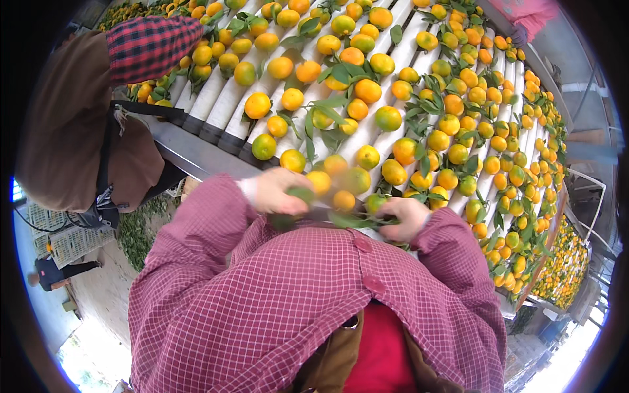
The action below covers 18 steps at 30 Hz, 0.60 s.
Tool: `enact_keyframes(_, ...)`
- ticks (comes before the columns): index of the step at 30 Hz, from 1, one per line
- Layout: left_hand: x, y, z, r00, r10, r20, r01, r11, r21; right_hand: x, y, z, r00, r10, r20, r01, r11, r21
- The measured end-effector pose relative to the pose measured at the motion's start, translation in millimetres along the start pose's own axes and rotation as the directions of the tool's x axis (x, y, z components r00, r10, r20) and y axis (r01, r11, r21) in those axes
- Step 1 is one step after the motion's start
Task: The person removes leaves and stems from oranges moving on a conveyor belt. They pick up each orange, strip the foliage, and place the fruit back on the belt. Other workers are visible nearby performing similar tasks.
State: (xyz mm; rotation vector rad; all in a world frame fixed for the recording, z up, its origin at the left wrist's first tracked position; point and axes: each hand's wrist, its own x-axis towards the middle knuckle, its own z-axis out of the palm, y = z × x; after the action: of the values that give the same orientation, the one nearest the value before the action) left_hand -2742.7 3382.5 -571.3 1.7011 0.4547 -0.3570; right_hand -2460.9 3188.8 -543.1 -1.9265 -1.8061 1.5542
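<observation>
Many orange and green-tinged citrus fruits [368,91], several with stems and leaves, lie on the white rollers [355,142] of a roller conveyor. Close to its near edge, my left hand [283,191] has its fingers curled round something green and blurred, perhaps leaves or a fruit. My right hand [404,218] grips leafy stems [357,219], with a greenish citrus fruit [375,203] at its fingertips. Blurred fruits [343,200] are between and just beyond the hands. Motion blur hides just what the left fingers touch.
The conveyor's metal side rail [196,156] runs along the near left. A co-worker's checked sleeve [152,49] reaches over the rollers at upper left. Another co-worker's pink sleeve [528,17] shows at the far side. Plastic crates [73,243] and a person [54,272] are at lower left.
</observation>
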Motion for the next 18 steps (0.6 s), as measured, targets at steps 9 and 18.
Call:
enact_keyframes(9,15,14,-59,0.701,0.194,-0.687,0.372,0.721,0.584,46,-15,-5,0.638,-0.136,-0.758,-0.18,0.93,-0.319)
enact_keyframes(18,19,-70,-57,0.849,0.501,-0.169,0.042,0.254,0.966,116,-11,12,0.791,-0.288,-0.54,-0.125,0.788,-0.603)
